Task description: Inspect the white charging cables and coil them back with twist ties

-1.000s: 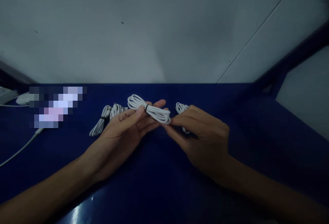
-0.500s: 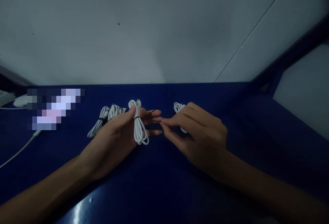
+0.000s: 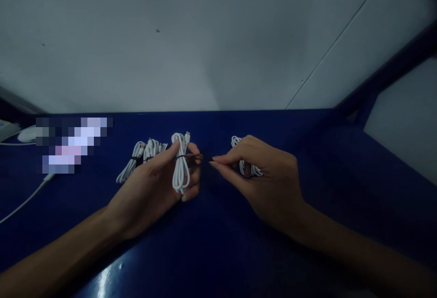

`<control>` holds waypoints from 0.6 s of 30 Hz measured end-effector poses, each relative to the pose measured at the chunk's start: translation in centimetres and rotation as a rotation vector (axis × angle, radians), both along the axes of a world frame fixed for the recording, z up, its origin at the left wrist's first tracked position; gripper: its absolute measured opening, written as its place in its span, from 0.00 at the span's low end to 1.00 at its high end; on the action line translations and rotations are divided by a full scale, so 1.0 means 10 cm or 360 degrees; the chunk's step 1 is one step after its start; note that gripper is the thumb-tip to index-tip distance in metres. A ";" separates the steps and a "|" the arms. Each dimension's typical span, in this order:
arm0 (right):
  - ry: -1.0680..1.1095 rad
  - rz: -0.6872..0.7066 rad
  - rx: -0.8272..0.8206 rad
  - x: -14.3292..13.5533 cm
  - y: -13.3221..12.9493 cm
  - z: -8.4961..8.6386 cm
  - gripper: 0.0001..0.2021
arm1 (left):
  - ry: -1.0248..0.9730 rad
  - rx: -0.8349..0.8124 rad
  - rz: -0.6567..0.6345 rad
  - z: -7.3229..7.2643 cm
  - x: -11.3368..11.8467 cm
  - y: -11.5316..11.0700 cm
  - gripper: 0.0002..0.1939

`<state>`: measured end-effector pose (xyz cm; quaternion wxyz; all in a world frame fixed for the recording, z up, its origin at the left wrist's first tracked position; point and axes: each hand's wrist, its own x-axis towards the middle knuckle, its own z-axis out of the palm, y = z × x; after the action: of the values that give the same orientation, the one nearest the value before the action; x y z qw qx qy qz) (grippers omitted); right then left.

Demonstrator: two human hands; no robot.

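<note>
My left hand (image 3: 146, 191) is closed on a white charging cable (image 3: 180, 172), coiled into a bundle, with the thumb pressing it against the fingers. Its connector points up at the top. A thin black twist tie (image 3: 191, 156) goes round the bundle's middle and sticks out to the right by the fingertips. My right hand (image 3: 273, 177) pinches thumb and forefinger together just right of the tie, with a short dark end, seemingly of the tie, showing at the tips. Behind this hand lies another white cable coil (image 3: 235, 141), partly hidden.
On the blue table (image 3: 218, 243), white cable bundles (image 3: 128, 168) bound in black lie behind my left hand. A blurred-out bright device (image 3: 77, 143) with a white cord (image 3: 29, 207) lies at the left. A pale wall (image 3: 191, 61) rises behind the table.
My left fingers have curled in around the bundle, and the bundle has turned more upright. The right fingertips have shifted slightly and the tie's end by the left fingers is bent.
</note>
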<state>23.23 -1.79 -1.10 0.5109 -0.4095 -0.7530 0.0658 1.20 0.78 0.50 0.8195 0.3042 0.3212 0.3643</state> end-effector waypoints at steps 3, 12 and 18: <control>0.0054 -0.0021 -0.0097 0.01 0.00 0.01 0.11 | 0.0038 0.0027 -0.0026 -0.01 0.00 0.00 0.19; 0.0246 -0.0050 -0.0287 0.04 0.03 0.04 0.08 | 0.0344 0.0274 -0.0154 0.00 0.02 -0.01 0.20; 0.0088 -0.0044 0.0017 0.08 0.06 0.06 0.09 | 0.0520 0.0455 0.0089 -0.07 0.02 0.01 0.15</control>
<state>23.98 -1.20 -0.48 0.5345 -0.4152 -0.7332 0.0660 1.38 0.88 -0.22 0.6946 0.4633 0.4031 0.3747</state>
